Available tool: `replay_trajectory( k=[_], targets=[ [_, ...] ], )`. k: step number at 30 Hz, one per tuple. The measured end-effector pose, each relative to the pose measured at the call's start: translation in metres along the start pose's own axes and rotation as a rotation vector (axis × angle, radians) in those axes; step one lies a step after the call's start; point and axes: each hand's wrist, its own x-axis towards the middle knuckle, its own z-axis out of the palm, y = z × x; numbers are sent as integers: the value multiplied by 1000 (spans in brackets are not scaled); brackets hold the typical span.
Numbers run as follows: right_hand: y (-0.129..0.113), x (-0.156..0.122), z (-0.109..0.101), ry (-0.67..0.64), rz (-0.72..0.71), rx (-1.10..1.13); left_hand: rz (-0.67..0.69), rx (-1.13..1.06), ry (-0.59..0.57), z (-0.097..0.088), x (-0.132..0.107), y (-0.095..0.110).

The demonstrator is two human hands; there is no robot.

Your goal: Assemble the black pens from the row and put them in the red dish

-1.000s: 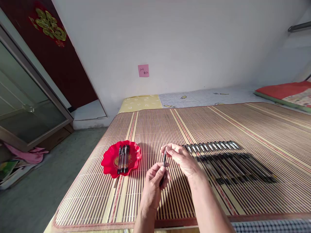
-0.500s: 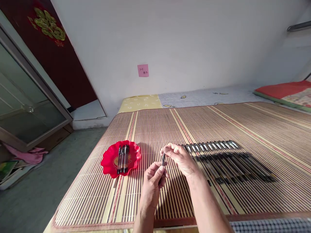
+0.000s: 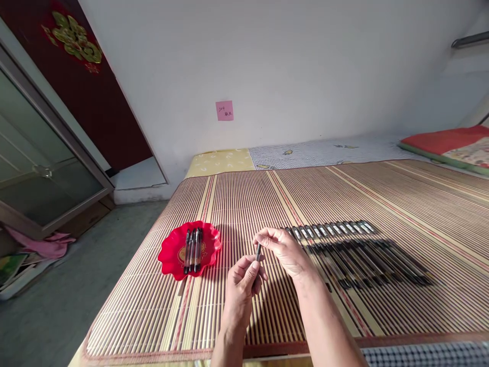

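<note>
While left hand (image 3: 242, 280) and right hand (image 3: 284, 250) pinch pen (image 3: 259, 251), pink note (image 3: 224, 110), perhaps "304".

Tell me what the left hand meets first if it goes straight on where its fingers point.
Probably the right hand, pinching the top of the pen that the left hand grips; depth is unclear.

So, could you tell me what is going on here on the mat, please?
A person holds one dark pen in both hands just above the striped mat. The left hand has its lower end and the right hand pinches its upper end. To the left, a red plate holds a few pens side by side. To the right, a long row of pens lies on the mat, touched by neither hand.
</note>
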Motion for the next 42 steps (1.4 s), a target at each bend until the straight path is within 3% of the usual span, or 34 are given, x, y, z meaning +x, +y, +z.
replay_trajectory(
  k=[7,23,26,29,31,37,42],
  targets=[
    [-4,-4,0,-81,-15,109,-42,-69,-21,2,0,5],
    [10,5,6,51,-31,26,121,128,150,3,2,2],
    [16,10,-8,214,-96,-14,134,154,171,-3,3,7],
    [26,13,-31,516,-166,-239,143,148,193,-10,3,13],
    [36,15,-43,595,-155,-402,138,128,213,-14,4,15],
    [59,17,-39,462,-11,-756,114,102,232,-15,8,13],
    [64,15,-24,405,-2,-684,102,125,220,-14,8,10]
  ],
)
